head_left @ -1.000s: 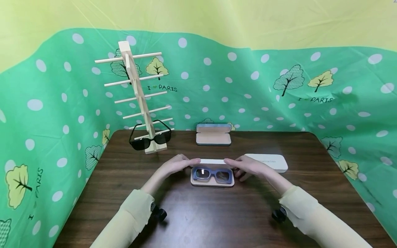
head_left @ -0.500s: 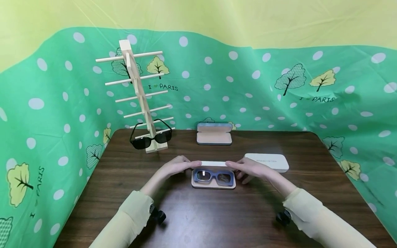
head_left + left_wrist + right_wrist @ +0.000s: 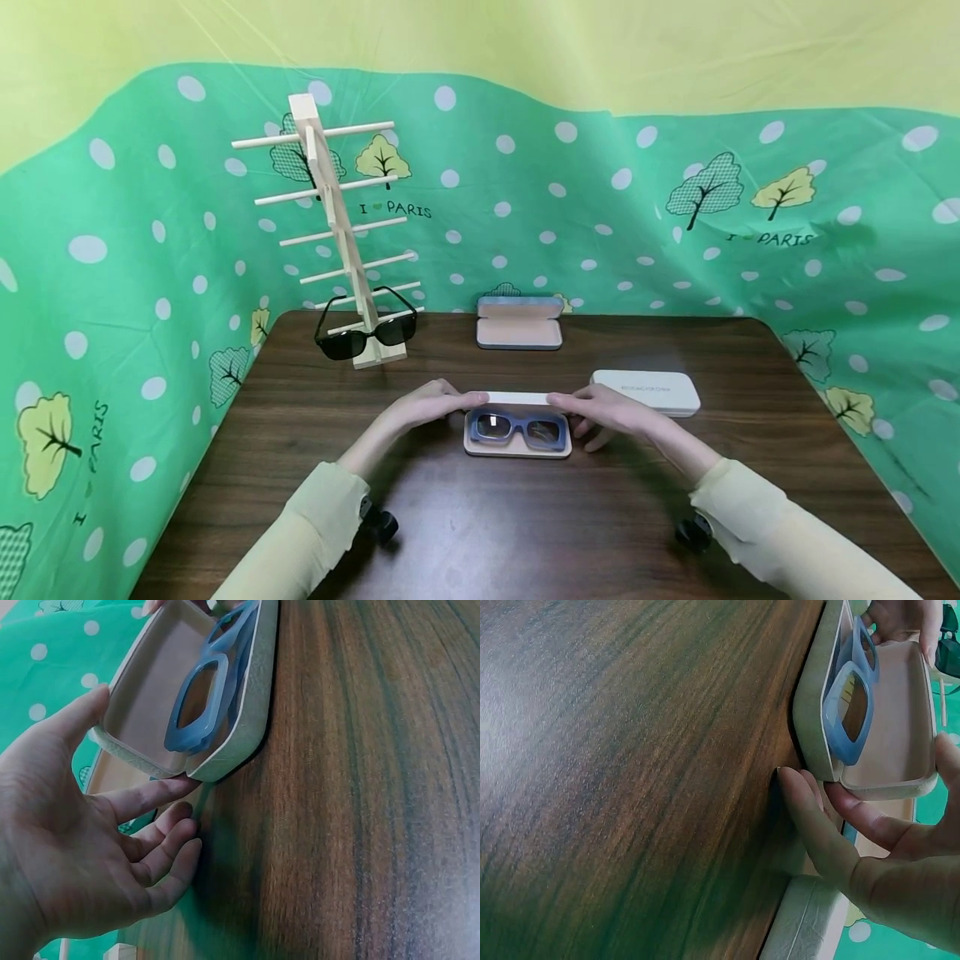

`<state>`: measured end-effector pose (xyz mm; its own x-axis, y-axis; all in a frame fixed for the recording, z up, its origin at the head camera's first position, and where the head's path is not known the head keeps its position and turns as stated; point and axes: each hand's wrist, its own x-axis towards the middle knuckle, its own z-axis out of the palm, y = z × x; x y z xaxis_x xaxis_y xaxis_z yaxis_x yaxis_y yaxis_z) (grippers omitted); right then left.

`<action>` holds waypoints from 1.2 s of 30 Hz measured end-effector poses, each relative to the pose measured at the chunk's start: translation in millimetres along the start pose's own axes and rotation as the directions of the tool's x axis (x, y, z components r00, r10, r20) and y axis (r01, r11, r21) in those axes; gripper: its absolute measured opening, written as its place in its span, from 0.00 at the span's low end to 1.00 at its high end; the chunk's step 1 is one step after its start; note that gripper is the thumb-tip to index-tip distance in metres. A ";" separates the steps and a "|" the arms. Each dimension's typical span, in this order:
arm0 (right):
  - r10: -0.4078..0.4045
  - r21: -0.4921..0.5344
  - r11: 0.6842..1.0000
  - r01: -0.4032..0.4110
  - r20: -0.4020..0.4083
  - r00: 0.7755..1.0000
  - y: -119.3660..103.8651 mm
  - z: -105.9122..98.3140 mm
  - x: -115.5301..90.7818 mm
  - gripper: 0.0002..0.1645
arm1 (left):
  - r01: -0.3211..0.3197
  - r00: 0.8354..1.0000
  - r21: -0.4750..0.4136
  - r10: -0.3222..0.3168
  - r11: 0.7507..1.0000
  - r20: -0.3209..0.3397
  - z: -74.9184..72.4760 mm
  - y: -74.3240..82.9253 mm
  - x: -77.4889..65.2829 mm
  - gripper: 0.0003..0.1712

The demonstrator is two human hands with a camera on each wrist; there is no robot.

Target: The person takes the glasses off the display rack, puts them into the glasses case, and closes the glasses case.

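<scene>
An eyeglass case (image 3: 517,398) with its lid raised stands at the middle of the table in the head view. Blue-framed sunglasses (image 3: 517,426) lie inside it, lenses facing me. My left hand (image 3: 429,405) grips the lid's left end, thumb on the upper edge and index finger near the hinge corner. At the opposite end, my right hand (image 3: 609,409) holds the lid likewise, its thumb on the edge. In the left wrist view the lid's pinkish lining (image 3: 150,697) shows. The other fingers of both hands curl loosely beside the case.
Black sunglasses (image 3: 347,345) hang low on a wooden display rack (image 3: 341,233) at the back left. Behind my hands sits another case (image 3: 519,333), lid up, nothing in it. A closed white case (image 3: 648,392) lies right of centre, just behind my right hand.
The raised lid has tipped slightly forward and down over the blue sunglasses, both hands moving with it. The case sits a little nearer to me. The view has shifted slightly.
</scene>
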<state>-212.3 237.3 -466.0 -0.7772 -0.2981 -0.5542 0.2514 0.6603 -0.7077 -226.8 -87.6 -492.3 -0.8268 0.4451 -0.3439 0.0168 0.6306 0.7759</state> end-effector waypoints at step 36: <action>-0.146 -0.081 0.987 0.141 -0.054 0.988 11.3 6.3 -3.1 0.34 | 0.126 0.980 0.064 -0.114 0.990 -0.164 14.4 2.4 -11.7 0.45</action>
<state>-203.4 241.4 -475.0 -0.8356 -0.3535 -0.4205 0.0917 0.6650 -0.7412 -209.1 -82.1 -494.0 -0.9044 0.2600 -0.3382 -0.0511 0.7211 0.6909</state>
